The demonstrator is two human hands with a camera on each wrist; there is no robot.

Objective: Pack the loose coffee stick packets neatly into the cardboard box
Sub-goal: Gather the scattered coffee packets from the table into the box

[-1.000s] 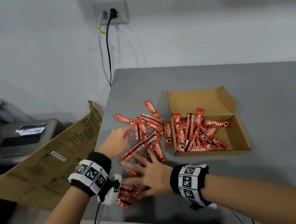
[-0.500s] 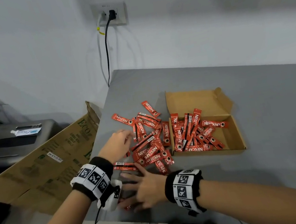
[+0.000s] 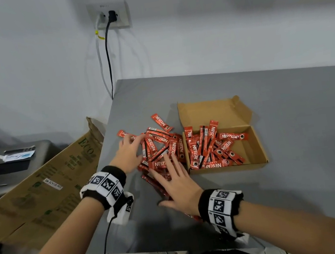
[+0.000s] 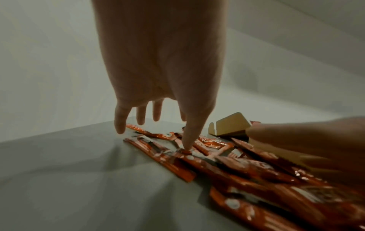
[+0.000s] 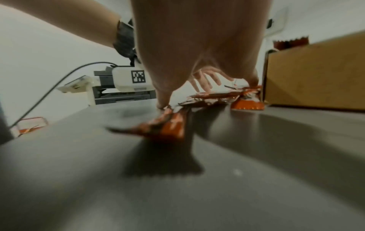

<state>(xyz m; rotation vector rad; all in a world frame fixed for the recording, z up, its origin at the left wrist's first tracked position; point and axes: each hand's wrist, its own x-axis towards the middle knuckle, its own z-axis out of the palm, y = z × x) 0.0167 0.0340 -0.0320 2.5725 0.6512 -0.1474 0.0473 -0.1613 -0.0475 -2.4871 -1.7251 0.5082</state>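
Head view: left hand [image 3: 128,154] fingers spread and flat on the left edge of the loose coffee stick packets [image 3: 161,147], holding nothing. Right hand [image 3: 177,185] also flat, fingers straight, pressing on the pile's near side. The two hands are apart, either side of the heap. Packets lie on a grey table [image 3: 301,183], touching the left wall of the open cardboard box [image 3: 254,160], which already holds a jumble of packets. White wall behind, outlet [image 3: 109,15] with black and white cords plugged in. Big flattened carton [image 3: 41,193] leans at the table's left edge; a dark printer [image 3: 5,168] beyond it.

Left wrist view: left hand [image 4: 164,65] fingers hang straight down, thumb tip on a packet [image 4: 168,157]; right hand's fingers [image 4: 308,137] come in from the right. Box flap [image 4: 229,123] behind.

Right wrist view: right hand [image 5: 197,46] thumb presses blurred packets [image 5: 169,125]; box wall [image 5: 316,75] to the right, left hand [image 5: 207,78] beyond.
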